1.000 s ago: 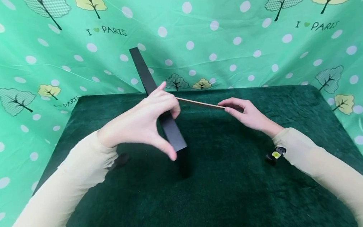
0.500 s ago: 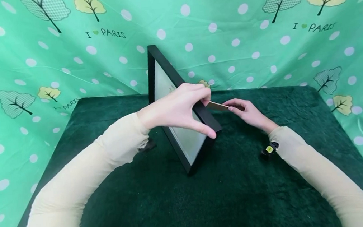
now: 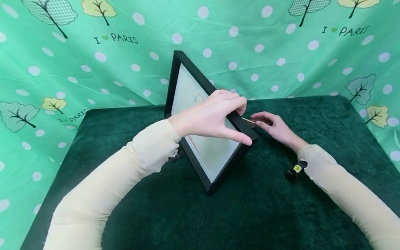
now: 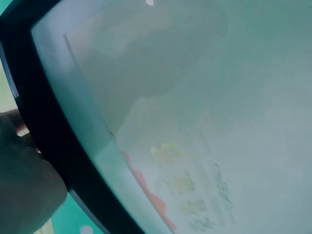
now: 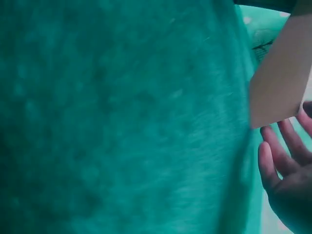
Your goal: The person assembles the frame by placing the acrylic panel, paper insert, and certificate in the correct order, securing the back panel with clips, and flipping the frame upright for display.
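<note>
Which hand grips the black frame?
The left hand: its fingers and thumb clamp the frame's right edge. The right hand only pinches the thin brown board behind.

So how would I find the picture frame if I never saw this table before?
Look at the dark green table in front of the spotty green curtain. Near its back middle, the left hand grips the picture frame, which stands tipped up on one corner like a diamond. It is the only black-edged thing there, with a pale picture behind glass.
</note>
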Available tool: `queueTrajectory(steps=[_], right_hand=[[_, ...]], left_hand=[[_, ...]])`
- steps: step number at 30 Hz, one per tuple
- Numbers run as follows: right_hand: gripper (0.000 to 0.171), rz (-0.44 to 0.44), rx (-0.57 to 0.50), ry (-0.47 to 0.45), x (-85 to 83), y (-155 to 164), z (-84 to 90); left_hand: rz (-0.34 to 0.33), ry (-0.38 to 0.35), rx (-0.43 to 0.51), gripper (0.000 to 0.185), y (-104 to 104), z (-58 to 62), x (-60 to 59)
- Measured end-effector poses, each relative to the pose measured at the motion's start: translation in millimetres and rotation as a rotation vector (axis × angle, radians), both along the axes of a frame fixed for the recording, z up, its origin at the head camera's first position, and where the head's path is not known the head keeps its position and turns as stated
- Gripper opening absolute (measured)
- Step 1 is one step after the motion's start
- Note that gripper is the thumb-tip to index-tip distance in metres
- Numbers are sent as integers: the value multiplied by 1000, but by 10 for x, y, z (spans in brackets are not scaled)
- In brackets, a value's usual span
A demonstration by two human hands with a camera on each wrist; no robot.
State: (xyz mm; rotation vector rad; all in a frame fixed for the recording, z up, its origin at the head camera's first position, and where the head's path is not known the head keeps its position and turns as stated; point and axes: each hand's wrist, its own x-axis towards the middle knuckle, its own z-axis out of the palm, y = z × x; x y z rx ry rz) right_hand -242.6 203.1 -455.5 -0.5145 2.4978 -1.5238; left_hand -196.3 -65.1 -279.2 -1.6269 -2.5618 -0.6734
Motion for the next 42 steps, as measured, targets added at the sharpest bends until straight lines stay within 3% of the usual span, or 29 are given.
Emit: queueTrajectory(steps=[3,5,12,16,20,24,29,31,38,42], right_hand=[[35,-14,-17,35,85,-3,133],[35,1,-17,67,174,-19,261],[36,92,-33,213,555,-106,757],[43,143,-110,300,776,-172,1044],[51,233,-183,361,934,-226,1243],[52,294,-202,394,1011,-275,1324],[55,295,-156,451,1042,-338,1317],[58,279,-133,463,1050,-362,1307],[59,188,-25,454,1092,-425,1244],[59,183,-22,458,1095,-416,1218]], left_hand=[[-27,-24,126,43,-118,-8,-57],[8,-47,199,45,-242,-6,-131],[383,-93,274,55,-823,-83,-575],[574,-247,338,62,-1143,-211,-826],[667,-430,425,63,-1371,-332,-1016],[667,-519,480,59,-1466,-415,-1167],[628,-590,491,58,-1420,-456,-1290],[604,-616,508,57,-1363,-458,-1310],[566,-813,586,55,-1246,-294,-1168],[531,-892,665,53,-1315,-412,-1291]])
